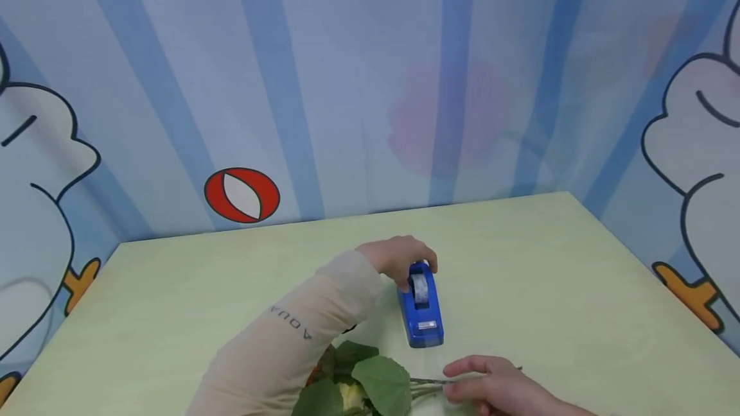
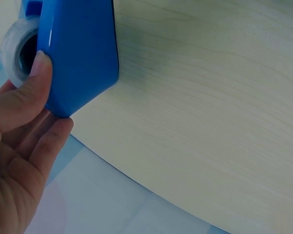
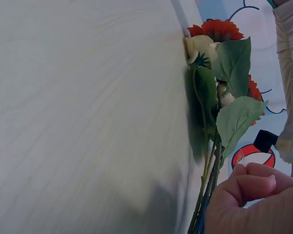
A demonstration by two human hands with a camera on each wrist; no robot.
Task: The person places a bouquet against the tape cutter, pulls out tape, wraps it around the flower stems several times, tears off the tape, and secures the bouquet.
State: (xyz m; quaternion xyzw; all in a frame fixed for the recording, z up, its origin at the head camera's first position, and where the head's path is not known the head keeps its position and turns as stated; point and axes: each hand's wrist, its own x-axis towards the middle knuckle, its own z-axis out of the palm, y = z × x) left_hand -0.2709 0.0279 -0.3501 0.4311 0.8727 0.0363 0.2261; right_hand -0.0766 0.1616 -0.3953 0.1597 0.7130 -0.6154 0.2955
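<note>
My left hand grips the back end of a blue tape dispenser standing on the table. The left wrist view shows the thumb by the roll of clear tape and the fingers around the dispenser's end. A faint strip of clear tape runs from the dispenser's front to my right hand, whose thumb and fingertips pinch it. Under that hand lie the green stems of a flower bunch with red blooms, cream blooms and broad green leaves. My left forearm partly hides the blooms in the head view.
The pale wood-grain table meets an upright striped blue backdrop at its far edge. Cartoon birds are printed on both sides, with a red and white ball at the back. A beige sleeve covers my left arm.
</note>
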